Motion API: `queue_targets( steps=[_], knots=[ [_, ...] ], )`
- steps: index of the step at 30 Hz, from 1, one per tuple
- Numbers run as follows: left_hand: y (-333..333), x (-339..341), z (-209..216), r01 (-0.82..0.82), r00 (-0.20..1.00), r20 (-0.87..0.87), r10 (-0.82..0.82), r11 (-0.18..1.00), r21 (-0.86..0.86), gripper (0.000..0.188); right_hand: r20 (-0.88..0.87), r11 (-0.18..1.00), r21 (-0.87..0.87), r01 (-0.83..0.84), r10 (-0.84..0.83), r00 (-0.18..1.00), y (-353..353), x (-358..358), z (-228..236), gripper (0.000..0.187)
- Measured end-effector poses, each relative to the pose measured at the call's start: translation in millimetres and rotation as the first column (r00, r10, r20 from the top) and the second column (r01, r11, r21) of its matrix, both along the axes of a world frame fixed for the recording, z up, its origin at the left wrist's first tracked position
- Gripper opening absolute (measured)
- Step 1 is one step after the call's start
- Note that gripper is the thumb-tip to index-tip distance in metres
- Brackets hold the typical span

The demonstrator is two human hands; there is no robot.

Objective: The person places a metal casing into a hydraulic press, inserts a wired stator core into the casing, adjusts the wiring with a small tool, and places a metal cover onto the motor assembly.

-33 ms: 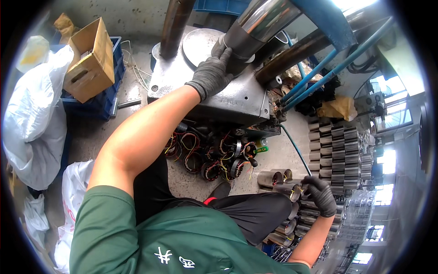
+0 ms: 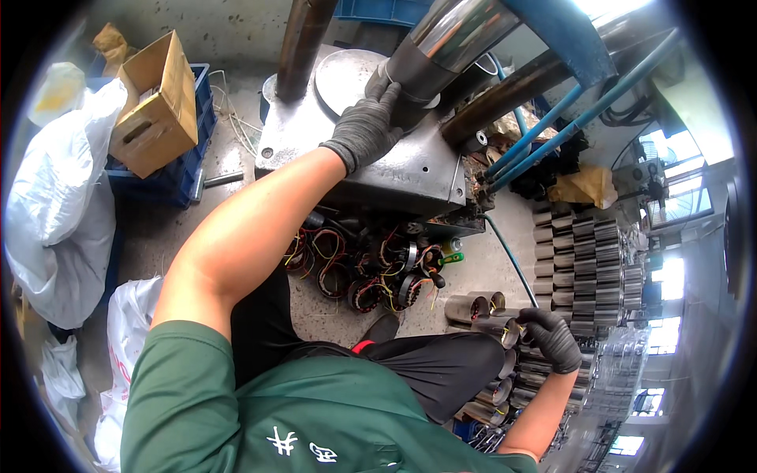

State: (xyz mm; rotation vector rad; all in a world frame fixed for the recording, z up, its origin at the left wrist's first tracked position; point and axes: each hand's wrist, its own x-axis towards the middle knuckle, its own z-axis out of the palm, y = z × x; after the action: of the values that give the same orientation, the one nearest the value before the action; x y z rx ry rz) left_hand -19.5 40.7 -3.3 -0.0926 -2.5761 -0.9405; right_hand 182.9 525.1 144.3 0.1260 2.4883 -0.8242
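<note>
My left hand [image 2: 365, 130], in a dark grey knit glove, reaches up to a dark metal cylinder [image 2: 422, 71] and has its fingers against the near left side of it. Its thumb is hidden. The cylinder is tilted in view and lines up with a shiny steel ram [image 2: 465, 31] above the press bed [image 2: 363, 177]. A round pale plate [image 2: 335, 79] lies on the bed beside it. Low on the right, my right hand [image 2: 552, 340], gloved alike, has its fingers curled at the end of a thin blue-green lever [image 2: 511, 260]; the lever's tip is hidden there.
Wound motor stators [image 2: 367, 292] with coloured wires lie on the floor below the press. Rows of metal cylinders [image 2: 576, 268] stand to the right. At left are a cardboard box [image 2: 158, 118] in a blue crate [image 2: 206, 118] and white sacks [image 2: 59, 205]. Blue pipes [image 2: 552, 130] flank the press.
The fingers of my right hand have shifted slightly at the lever's end. My left hand and the cylinder look unmoved.
</note>
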Motion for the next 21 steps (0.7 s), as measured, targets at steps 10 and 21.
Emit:
queue_targets(
  steps=[10,21],
  knots=[
    [-1.3,3.4,3.1,0.018,1.000,0.025,-0.018,1.000,0.003,0.086,0.027,0.999,-0.044,0.029,-0.028,0.999,-6.7,0.6,5.1,0.031],
    [-2.9,5.8,7.1,0.037,0.998,0.047,-0.038,0.999,0.024,0.084,0.011,0.999,-0.033,0.039,-0.039,0.999,-2.6,-1.9,1.9,0.033]
  ],
)
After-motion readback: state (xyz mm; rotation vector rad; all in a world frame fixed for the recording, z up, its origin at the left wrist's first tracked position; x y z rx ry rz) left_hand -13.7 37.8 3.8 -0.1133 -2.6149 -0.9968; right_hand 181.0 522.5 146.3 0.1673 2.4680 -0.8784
